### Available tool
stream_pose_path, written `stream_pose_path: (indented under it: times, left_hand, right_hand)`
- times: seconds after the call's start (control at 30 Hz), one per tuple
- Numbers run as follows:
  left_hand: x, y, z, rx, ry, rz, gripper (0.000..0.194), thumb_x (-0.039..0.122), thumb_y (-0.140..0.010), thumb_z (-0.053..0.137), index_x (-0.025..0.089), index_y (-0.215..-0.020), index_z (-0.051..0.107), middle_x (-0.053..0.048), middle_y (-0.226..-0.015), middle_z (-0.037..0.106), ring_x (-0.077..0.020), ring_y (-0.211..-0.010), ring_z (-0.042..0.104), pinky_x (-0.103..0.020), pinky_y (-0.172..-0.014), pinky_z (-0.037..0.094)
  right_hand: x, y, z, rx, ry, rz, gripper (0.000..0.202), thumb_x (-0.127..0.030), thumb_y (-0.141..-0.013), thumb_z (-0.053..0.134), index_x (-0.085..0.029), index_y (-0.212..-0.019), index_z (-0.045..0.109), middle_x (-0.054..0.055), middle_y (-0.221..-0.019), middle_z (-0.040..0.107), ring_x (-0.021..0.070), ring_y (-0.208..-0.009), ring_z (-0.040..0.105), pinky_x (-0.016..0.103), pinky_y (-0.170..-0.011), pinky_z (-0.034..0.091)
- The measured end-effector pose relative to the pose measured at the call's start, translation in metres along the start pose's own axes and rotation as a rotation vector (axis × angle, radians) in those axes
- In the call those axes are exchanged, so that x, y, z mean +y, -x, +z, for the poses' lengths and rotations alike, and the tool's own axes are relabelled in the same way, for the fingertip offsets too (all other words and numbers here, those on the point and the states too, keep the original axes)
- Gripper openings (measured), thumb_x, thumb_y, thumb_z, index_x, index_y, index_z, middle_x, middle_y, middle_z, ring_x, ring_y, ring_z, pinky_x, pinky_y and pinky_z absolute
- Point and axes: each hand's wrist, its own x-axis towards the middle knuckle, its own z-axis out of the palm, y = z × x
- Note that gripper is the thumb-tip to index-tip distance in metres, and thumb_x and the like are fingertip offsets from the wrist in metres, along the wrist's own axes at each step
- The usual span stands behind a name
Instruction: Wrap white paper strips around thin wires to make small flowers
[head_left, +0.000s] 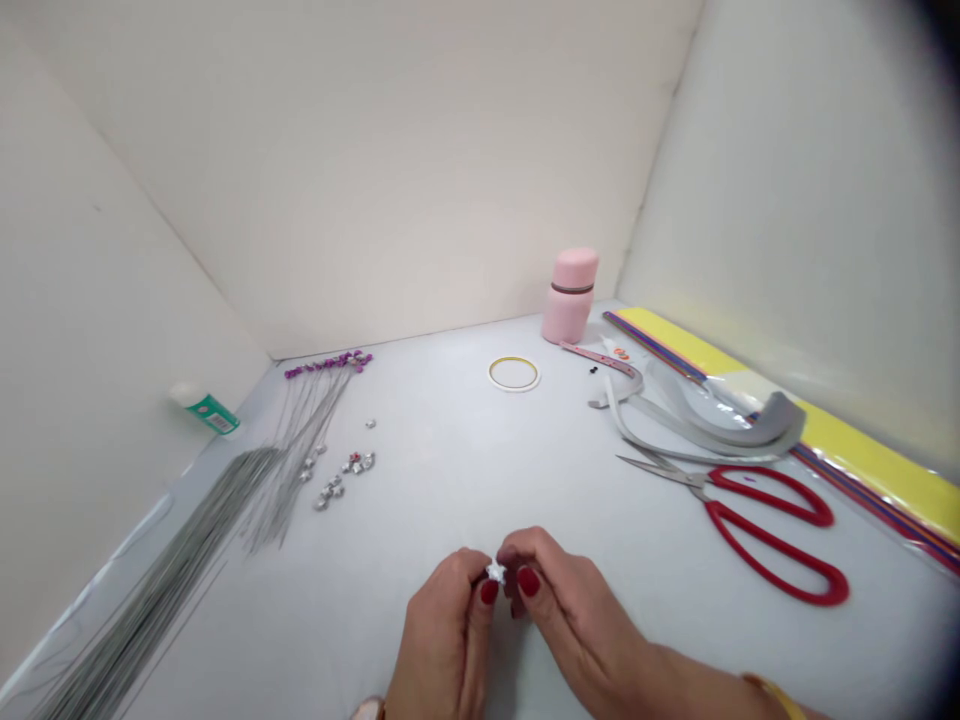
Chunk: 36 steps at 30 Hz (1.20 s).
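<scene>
Near the bottom centre, a small silvery-white star [496, 571] is pinched between the thumb and forefinger of my left hand [448, 625]. My right hand [574, 615] is close against its right side, thumb and fingers curled round it. Several similar small silver stars [330, 490] lie on the table to the left, with one red piece [355, 457] among them. Thin grey wire stems [172, 560] lie in a bundle at the left, and purple-tipped stems [330, 366] rest behind them.
Red-handled scissors [697, 482] lie open at the right, beside curled grey-white strips [705, 430] and yellow sheets [862, 430]. Behind are a pink bottle [571, 296], a tape ring [490, 373] and a pink measuring strip [598, 357]. A green-white tube [211, 411] leans at the left wall.
</scene>
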Motion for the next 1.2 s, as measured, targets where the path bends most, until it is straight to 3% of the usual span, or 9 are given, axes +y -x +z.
stream_pose_path:
  times: [0.33, 0.67, 1.0, 1.2]
  left_hand:
    - [-0.001, -0.002, -0.002, -0.124, 0.006, -0.015, 0.028, 0.033, -0.088, 0.032, 0.019, -0.073, 0.051, 0.0, -0.061, 0.051, -0.013, -0.057, 0.047, -0.022, -0.055, 0.036]
    - [-0.003, -0.001, -0.004, -0.158, -0.017, 0.128, 0.028, 0.032, -0.086, 0.032, 0.018, -0.068, 0.049, -0.001, -0.06, 0.05, -0.0131, -0.057, 0.047, -0.022, -0.055, 0.037]
    - [0.005, 0.0, -0.005, -0.023, -0.143, 0.223, 0.025, 0.027, -0.087, 0.033, 0.021, -0.065, 0.046, 0.002, -0.057, 0.046, -0.0129, -0.053, 0.046, -0.022, -0.052, 0.038]
    - [0.006, -0.001, -0.005, -0.064, -0.107, 0.14, 0.029, 0.026, -0.086, 0.034, 0.021, -0.058, 0.041, 0.002, -0.053, 0.04, -0.0126, -0.051, 0.042, -0.022, -0.048, 0.035]
  right_hand:
    - [0.005, -0.001, -0.002, -0.029, -0.007, 0.003, 0.021, -0.03, -0.089, 0.029, -0.02, -0.074, 0.041, -0.002, -0.061, 0.044, 0.0115, -0.054, 0.04, 0.023, -0.053, 0.035]
    - [0.001, 0.0, 0.0, -0.114, -0.292, 0.058, 0.025, -0.038, -0.088, 0.027, -0.019, -0.076, 0.039, 0.0, -0.063, 0.045, 0.0122, -0.056, 0.043, 0.024, -0.054, 0.038]
    - [0.002, 0.002, -0.002, -0.074, -0.061, -0.083, 0.022, -0.025, -0.089, 0.027, -0.02, -0.072, 0.04, -0.001, -0.062, 0.046, 0.0114, -0.054, 0.043, 0.022, -0.053, 0.037]
    - [-0.001, 0.001, -0.002, -0.037, -0.066, -0.114, 0.023, -0.022, -0.088, 0.027, -0.02, -0.069, 0.039, -0.001, -0.061, 0.044, 0.0108, -0.053, 0.043, 0.021, -0.052, 0.038]
